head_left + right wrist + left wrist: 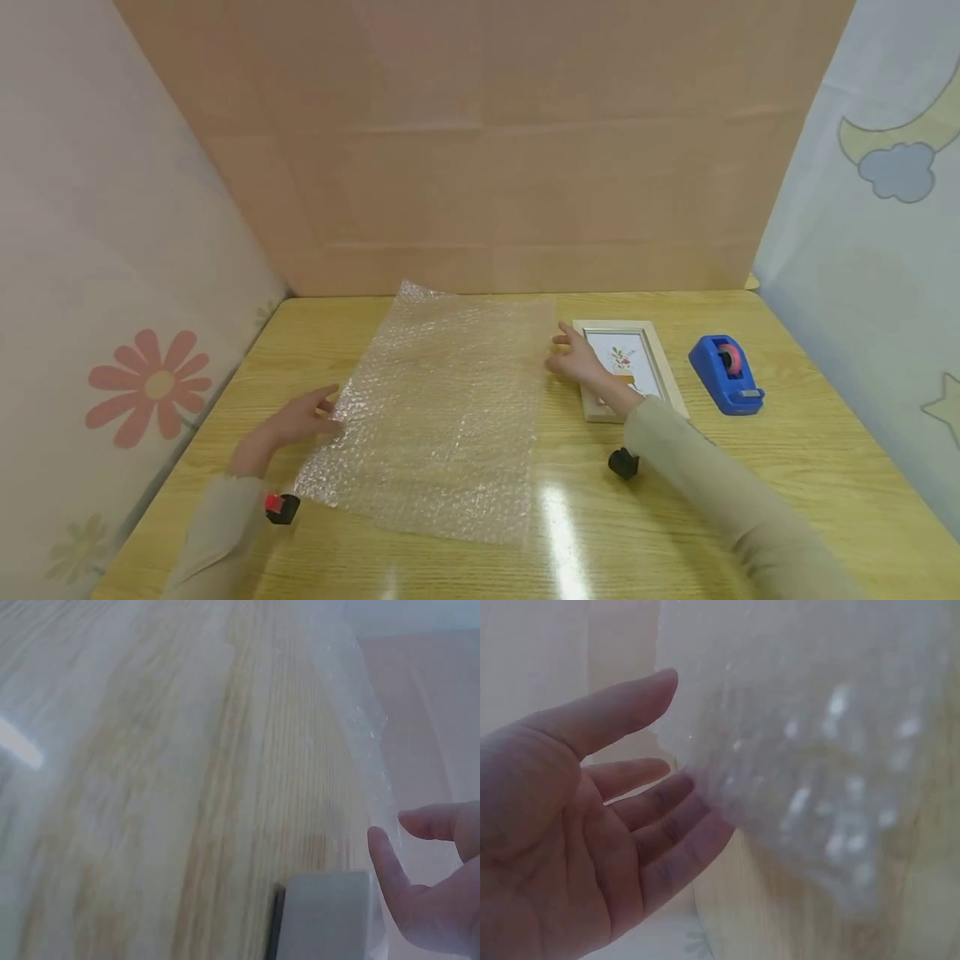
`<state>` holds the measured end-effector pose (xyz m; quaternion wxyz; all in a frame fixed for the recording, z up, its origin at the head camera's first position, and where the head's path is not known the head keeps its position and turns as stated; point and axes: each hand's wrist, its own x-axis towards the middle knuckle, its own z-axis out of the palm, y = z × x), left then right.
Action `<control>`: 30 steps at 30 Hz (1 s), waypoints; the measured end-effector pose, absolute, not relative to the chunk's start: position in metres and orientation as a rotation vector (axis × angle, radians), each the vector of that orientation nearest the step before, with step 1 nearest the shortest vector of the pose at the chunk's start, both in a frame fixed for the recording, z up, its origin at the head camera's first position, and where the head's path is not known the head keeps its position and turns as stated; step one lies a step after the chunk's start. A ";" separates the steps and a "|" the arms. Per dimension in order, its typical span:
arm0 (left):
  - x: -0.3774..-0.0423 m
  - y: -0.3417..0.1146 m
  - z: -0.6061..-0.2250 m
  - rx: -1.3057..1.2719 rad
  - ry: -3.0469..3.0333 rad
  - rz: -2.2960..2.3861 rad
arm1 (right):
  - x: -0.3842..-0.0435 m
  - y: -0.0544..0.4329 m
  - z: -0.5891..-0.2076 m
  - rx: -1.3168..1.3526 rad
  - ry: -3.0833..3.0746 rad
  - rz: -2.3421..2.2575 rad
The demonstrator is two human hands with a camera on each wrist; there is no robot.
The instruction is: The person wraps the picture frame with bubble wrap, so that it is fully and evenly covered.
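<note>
A sheet of clear bubble wrap lies spread across the middle of the table. My left hand is at its left edge. In the left wrist view the fingertips meet the wrap's edge, while the thumb stands apart from them. At the wrap's right edge is my right hand, its fingers loosely spread; whether they touch the plastic cannot be told. Beneath my right hand and wrist lies a pale picture frame with a floral print, partly hidden by them. Its pale edge shows in the right wrist view.
A blue tape dispenser with a pink roll stands right of the frame. Behind the wooden table rises a tan backdrop, with patterned cloth walls on both sides. Small black devices sit at both wrists.
</note>
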<state>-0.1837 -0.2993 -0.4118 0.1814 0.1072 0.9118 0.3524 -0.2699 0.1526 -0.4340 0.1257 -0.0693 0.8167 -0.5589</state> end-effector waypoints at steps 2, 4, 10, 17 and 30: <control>-0.182 -0.298 -0.414 0.315 2.557 1.022 | -0.273 0.152 -0.437 -0.202 2.375 -1.645; -0.182 -0.297 -0.416 0.350 2.567 1.022 | -0.274 0.150 -0.439 -0.206 2.386 -1.646; -0.190 -0.296 -0.416 0.404 2.681 0.913 | -0.263 0.145 -0.439 -0.147 2.468 -1.662; -0.201 -0.303 -0.417 0.335 2.714 0.927 | -0.243 0.133 -0.438 -0.047 2.464 -1.766; -0.194 -0.315 -0.423 0.323 2.740 0.882 | -0.247 0.135 -0.439 -0.123 2.721 -1.528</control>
